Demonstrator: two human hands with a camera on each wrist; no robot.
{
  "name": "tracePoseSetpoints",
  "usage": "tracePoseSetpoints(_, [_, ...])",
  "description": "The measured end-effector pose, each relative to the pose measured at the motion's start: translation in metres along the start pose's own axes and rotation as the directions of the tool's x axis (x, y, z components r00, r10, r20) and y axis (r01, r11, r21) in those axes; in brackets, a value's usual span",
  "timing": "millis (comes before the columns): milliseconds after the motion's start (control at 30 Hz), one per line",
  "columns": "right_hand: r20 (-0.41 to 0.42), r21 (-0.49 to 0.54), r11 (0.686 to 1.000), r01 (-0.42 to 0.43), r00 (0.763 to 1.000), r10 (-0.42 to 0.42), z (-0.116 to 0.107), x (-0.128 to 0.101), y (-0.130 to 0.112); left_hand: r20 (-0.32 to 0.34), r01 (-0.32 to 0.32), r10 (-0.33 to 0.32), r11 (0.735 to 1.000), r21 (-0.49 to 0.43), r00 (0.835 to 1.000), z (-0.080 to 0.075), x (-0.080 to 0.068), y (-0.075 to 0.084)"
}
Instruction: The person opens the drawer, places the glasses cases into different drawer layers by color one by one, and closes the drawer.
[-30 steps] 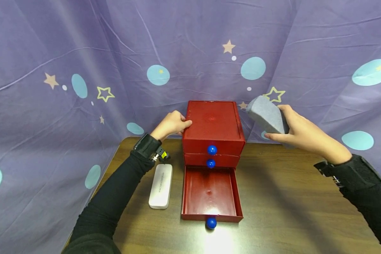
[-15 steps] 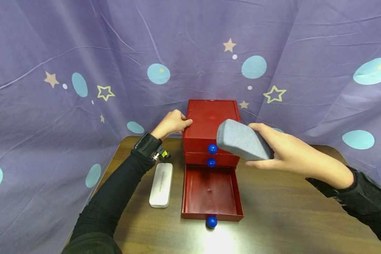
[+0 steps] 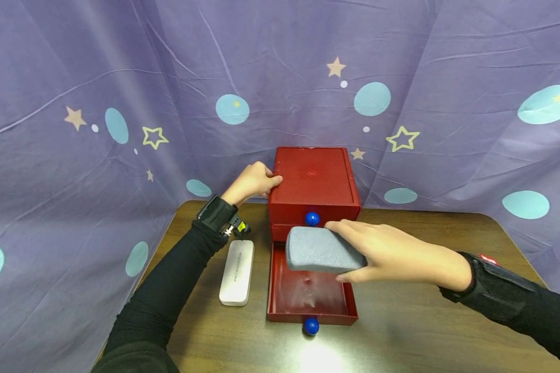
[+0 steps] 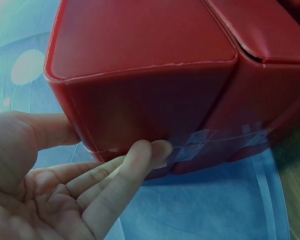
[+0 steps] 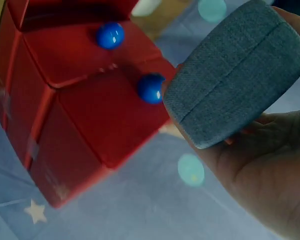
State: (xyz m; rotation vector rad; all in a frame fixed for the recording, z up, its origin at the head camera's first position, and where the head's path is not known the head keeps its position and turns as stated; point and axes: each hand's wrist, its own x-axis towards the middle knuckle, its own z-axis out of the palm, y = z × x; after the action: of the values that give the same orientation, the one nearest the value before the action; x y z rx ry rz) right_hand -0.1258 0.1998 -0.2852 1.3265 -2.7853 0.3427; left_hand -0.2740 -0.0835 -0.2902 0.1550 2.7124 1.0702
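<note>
My right hand (image 3: 382, 254) grips a grey fabric-covered glasses case (image 3: 322, 249) and holds it above the open bottom drawer (image 3: 308, 305). In the right wrist view the case (image 5: 235, 75) shows its rounded, seamed side. At the back left, my left hand (image 3: 254, 181) holds the edge of the red drawer cabinet (image 3: 312, 176). The left wrist view has that hand's thumb and fingers around a corner of the cabinet (image 4: 150, 105). The top blue knob (image 3: 312, 219) shows; the middle drawer's knob is hidden behind the case in the head view.
A white oblong case (image 3: 236, 273) with small lettering lies on the wooden table (image 3: 429, 321), left of the open drawer. The drawer's blue knob (image 3: 311, 326) faces the front. Behind the cabinet hangs a purple curtain (image 3: 280, 67) with stars and ovals.
My right hand has brought the grey glasses case leftward and down, from right of the cabinet to over the open drawer. My left hand and the cabinet have stayed put.
</note>
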Motion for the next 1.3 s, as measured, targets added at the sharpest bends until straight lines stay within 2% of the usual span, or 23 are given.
tracePoseSetpoints(133, [0.088,-0.002,1.000,-0.003,0.996,0.003,0.010,0.008,-0.002,-0.010,-0.004,0.004,1.000,0.020,1.000,0.001,0.000,0.000])
tracePoseSetpoints(367, [0.218,0.014,1.000,-0.012,0.976,0.008,0.034,0.021,-0.001,0.012,0.010,-0.010,1.000,-0.004,1.000,0.000,-0.001,0.000])
tracePoseSetpoints(567, [0.267,-0.016,1.000,-0.019,0.963,0.023,0.058,0.034,0.004,0.017,0.002,-0.002,1.000,-0.008,1.000,-0.001,-0.001,-0.001])
tracePoseSetpoints(800, [0.329,-0.014,0.995,-0.094,0.940,0.093,0.085,0.047,0.013,0.007,0.004,-0.004,1.000,0.008,1.000,0.000,-0.001,0.000])
tracePoseSetpoints(1000, [0.351,0.011,0.993,-0.119,0.930,0.108,0.107,0.052,0.021,0.014,0.010,-0.010,1.000,-0.018,1.000,0.001,-0.002,-0.001])
tracePoseSetpoints(1300, [0.267,-0.027,0.993,-0.116,0.956,0.119,0.132,0.052,0.031,0.010,0.005,-0.005,1.000,-0.011,1.000,0.001,-0.001,-0.001])
